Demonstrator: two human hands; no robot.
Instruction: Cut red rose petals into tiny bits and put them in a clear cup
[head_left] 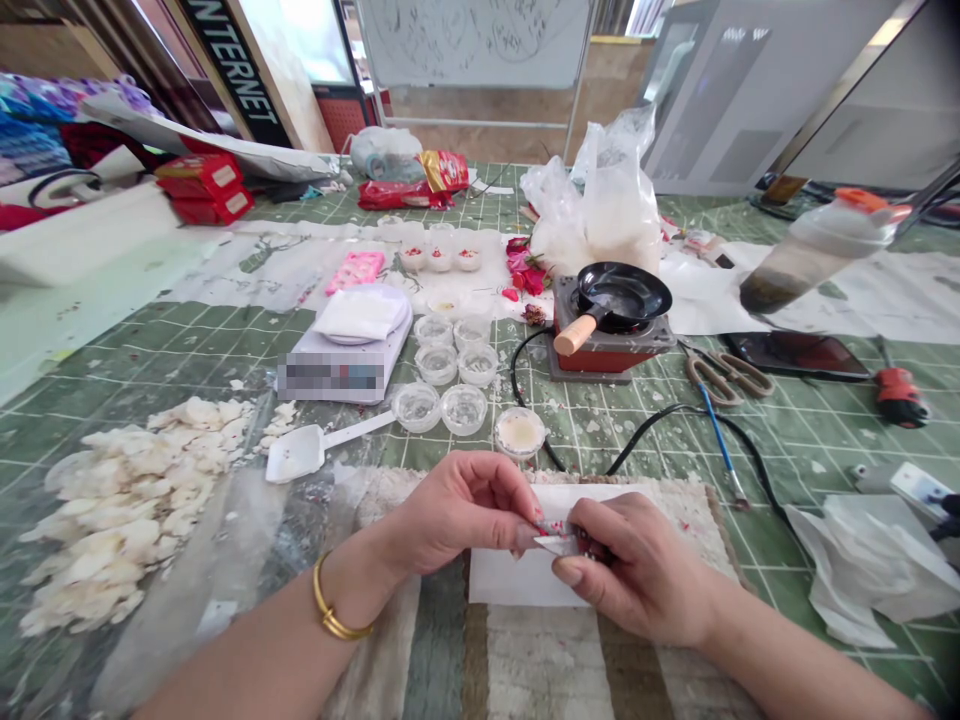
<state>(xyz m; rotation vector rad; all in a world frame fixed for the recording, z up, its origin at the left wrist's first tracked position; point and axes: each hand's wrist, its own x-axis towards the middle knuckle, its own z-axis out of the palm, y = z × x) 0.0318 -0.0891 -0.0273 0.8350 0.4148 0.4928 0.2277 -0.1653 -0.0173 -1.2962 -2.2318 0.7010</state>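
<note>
My right hand (637,565) is closed on a small, flat, pointed silvery piece (556,544) that looks like a knife blade, with red bits stuck to it. Its back end is hidden by the fingers. My left hand (472,510) pinches at the blade's left end, thumb and forefinger touching the red bits. Below both hands lies a white sheet of paper (514,580) on a striped woven mat (540,660). Just beyond my left hand stands a small clear cup (520,433) filled with a cream-coloured substance.
Several clear cups (465,410) stand beside a white scale (345,345). A white scoop (296,453) and pale flakes (150,500) lie left. A black pan (624,293) sits on a small stove (611,350); its cord crosses the green mat. Scissors (726,378) and a blue brush (718,430) lie right.
</note>
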